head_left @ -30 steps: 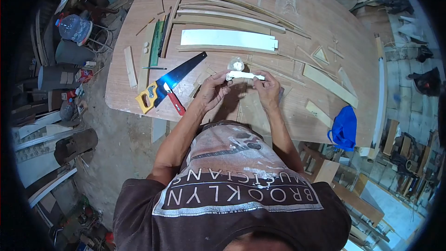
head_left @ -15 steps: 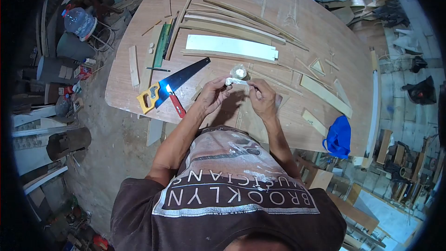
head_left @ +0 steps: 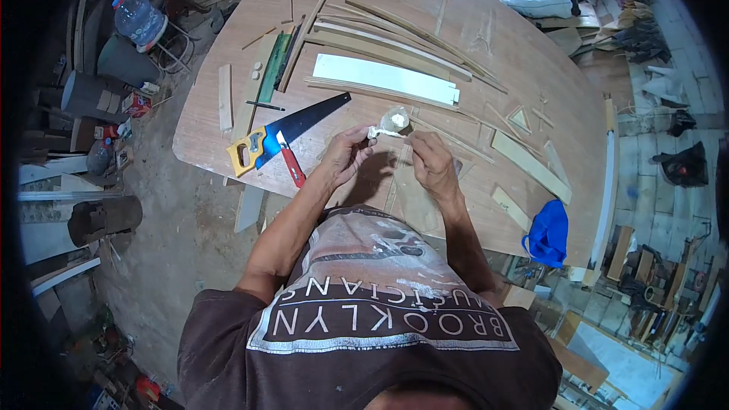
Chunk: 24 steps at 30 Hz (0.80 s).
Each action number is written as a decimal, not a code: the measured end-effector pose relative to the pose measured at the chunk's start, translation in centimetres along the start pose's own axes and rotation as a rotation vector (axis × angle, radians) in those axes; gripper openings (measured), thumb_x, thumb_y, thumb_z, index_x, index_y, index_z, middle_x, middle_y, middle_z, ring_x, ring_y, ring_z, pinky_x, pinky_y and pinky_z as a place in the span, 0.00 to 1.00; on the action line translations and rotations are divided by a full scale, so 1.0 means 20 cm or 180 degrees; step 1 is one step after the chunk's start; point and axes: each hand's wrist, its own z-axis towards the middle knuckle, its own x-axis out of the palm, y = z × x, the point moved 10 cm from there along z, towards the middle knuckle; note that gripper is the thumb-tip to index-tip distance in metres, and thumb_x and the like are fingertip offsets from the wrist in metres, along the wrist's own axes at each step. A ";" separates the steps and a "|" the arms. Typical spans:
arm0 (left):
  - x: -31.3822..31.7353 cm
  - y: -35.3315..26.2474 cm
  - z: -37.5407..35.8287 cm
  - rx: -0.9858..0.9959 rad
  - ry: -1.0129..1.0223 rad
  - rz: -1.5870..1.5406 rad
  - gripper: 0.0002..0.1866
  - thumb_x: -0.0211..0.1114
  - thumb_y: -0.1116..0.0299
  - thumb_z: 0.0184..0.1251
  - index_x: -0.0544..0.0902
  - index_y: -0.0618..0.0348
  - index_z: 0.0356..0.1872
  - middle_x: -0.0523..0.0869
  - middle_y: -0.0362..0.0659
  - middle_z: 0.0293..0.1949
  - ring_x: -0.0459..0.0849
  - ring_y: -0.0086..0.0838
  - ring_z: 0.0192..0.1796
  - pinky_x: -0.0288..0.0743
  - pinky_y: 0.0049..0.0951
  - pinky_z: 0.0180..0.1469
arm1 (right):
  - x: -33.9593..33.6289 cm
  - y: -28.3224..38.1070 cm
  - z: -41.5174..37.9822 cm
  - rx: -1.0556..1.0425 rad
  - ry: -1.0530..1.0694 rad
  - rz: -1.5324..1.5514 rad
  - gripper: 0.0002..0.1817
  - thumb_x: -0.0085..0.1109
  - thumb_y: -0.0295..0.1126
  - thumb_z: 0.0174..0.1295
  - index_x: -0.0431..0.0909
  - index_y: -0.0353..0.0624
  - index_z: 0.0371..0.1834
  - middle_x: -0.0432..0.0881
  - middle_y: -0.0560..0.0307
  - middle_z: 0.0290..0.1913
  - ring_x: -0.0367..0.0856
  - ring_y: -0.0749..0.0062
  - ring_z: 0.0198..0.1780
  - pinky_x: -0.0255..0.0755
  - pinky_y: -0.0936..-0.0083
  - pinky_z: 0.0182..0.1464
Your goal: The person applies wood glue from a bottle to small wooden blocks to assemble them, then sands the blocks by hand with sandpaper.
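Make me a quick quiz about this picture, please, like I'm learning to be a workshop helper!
1. True or false: a white piece is between the left hand and the right hand.
2. Which is nearer the left hand: the yellow-handled saw or the crumpled blue thing?
3. What colour is most of the knife-like tool by the saw? A) green B) red C) white

Key: 1. True. 2. The yellow-handled saw. 3. B.
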 end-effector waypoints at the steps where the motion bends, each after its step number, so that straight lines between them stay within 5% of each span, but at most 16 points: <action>1: -0.01 0.00 0.00 0.0025 -0.0051 -0.0003 0.14 0.51 0.73 0.72 0.76 0.69 0.53 0.81 0.41 0.38 0.80 0.20 0.35 0.78 0.16 0.34 | 0.00 0.00 0.00 -0.0008 0.0003 0.0002 0.14 0.54 0.13 0.48 0.78 0.33 0.40 0.78 0.47 0.42 0.78 0.53 0.44 0.73 0.66 0.44; 7: -0.01 -0.01 -0.02 0.0065 0.0040 -0.0038 0.14 0.51 0.72 0.72 0.76 0.69 0.53 0.82 0.42 0.39 0.80 0.21 0.36 0.78 0.17 0.34 | 0.05 -0.01 0.01 -0.0081 -0.0034 0.0010 0.14 0.53 0.13 0.49 0.78 0.33 0.41 0.79 0.45 0.40 0.78 0.51 0.43 0.74 0.67 0.45; 10: -0.02 -0.02 -0.03 0.0110 0.0078 -0.0058 0.15 0.51 0.72 0.72 0.76 0.69 0.54 0.82 0.43 0.39 0.81 0.22 0.37 0.79 0.18 0.34 | -0.02 -0.11 -0.01 0.0381 -0.0448 0.0195 0.12 0.52 0.15 0.54 0.78 0.34 0.41 0.81 0.47 0.39 0.81 0.58 0.42 0.75 0.71 0.46; 13: -0.05 -0.04 -0.04 0.0199 0.0019 -0.0089 0.15 0.52 0.72 0.72 0.75 0.68 0.55 0.82 0.44 0.40 0.81 0.24 0.38 0.79 0.20 0.36 | -0.02 -0.38 -0.09 0.1563 -0.0904 0.1241 0.08 0.54 0.20 0.61 0.78 0.34 0.42 0.81 0.59 0.36 0.78 0.80 0.36 0.75 0.82 0.39; 16: -0.08 -0.05 -0.07 0.0239 -0.0028 -0.0130 0.15 0.53 0.72 0.71 0.75 0.67 0.55 0.82 0.44 0.42 0.82 0.25 0.39 0.79 0.20 0.37 | 0.05 -0.63 -0.17 0.2462 -0.1042 0.1622 0.09 0.54 0.20 0.61 0.79 0.35 0.43 0.81 0.62 0.34 0.77 0.81 0.33 0.73 0.84 0.35; 18: -0.09 -0.06 -0.08 0.0252 -0.0042 -0.0126 0.15 0.54 0.72 0.71 0.75 0.67 0.55 0.82 0.45 0.43 0.82 0.25 0.39 0.79 0.20 0.37 | 0.09 -0.80 -0.20 0.2458 -0.0985 0.1263 0.09 0.56 0.21 0.58 0.79 0.35 0.42 0.82 0.58 0.31 0.78 0.78 0.29 0.73 0.80 0.33; 21: -0.11 -0.08 -0.13 0.0293 -0.0073 -0.0138 0.16 0.54 0.72 0.70 0.75 0.66 0.56 0.82 0.45 0.44 0.82 0.25 0.40 0.79 0.19 0.37 | 0.13 -0.78 -0.08 0.1700 -0.0715 -0.0023 0.11 0.54 0.23 0.53 0.80 0.34 0.39 0.81 0.40 0.32 0.82 0.55 0.31 0.74 0.65 0.37; 24: -0.13 -0.10 -0.17 0.0367 -0.0071 -0.0154 0.16 0.55 0.72 0.70 0.74 0.66 0.57 0.82 0.45 0.45 0.82 0.25 0.40 0.80 0.19 0.37 | 0.29 -0.77 0.01 0.0997 -0.0288 -0.0470 0.12 0.52 0.22 0.53 0.80 0.36 0.40 0.81 0.38 0.33 0.82 0.50 0.35 0.74 0.63 0.40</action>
